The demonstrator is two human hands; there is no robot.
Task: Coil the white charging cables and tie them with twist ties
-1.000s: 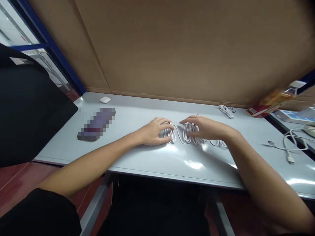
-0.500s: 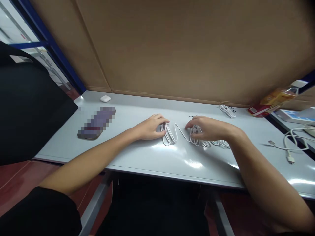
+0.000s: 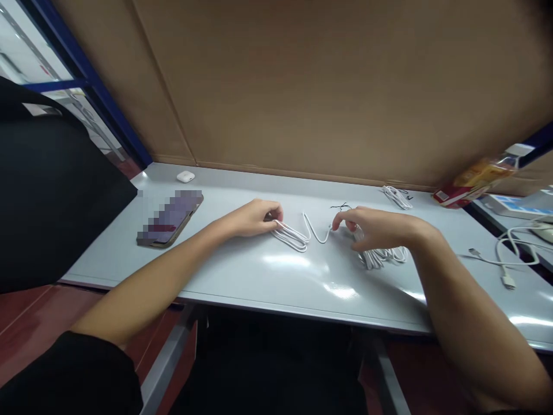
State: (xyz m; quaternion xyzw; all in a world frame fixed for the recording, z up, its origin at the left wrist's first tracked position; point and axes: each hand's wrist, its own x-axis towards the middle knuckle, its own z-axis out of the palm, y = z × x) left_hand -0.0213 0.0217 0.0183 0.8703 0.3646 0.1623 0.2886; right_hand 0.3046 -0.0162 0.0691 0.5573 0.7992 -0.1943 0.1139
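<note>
As I watched through the head camera, I counted four white cable groups on the table (image 3: 259, 282). One looped cable (image 3: 292, 235) lay at the middle, its long axis slanting from the left hand (image 3: 254, 219) rightward and toward the wearer. Thumb and fingers pinched its left end, nearly closed. Its tail rose, dipped and pointed up toward the right hand (image 3: 375, 227), whose thumb and forefinger stood apart; I couldn't tell whether its fingers gripped the tail. Beneath that hand lay one bundled heap (image 3: 384, 256), its cables too tangled to count. Behind, one coil (image 3: 396, 197) slanted likewise, and one loose cable (image 3: 518, 263) showed two connectors (image 3: 508, 282) at right. I also saw one phone (image 3: 173, 218), one white case (image 3: 185, 177) and one bottle (image 3: 475, 177).
</note>
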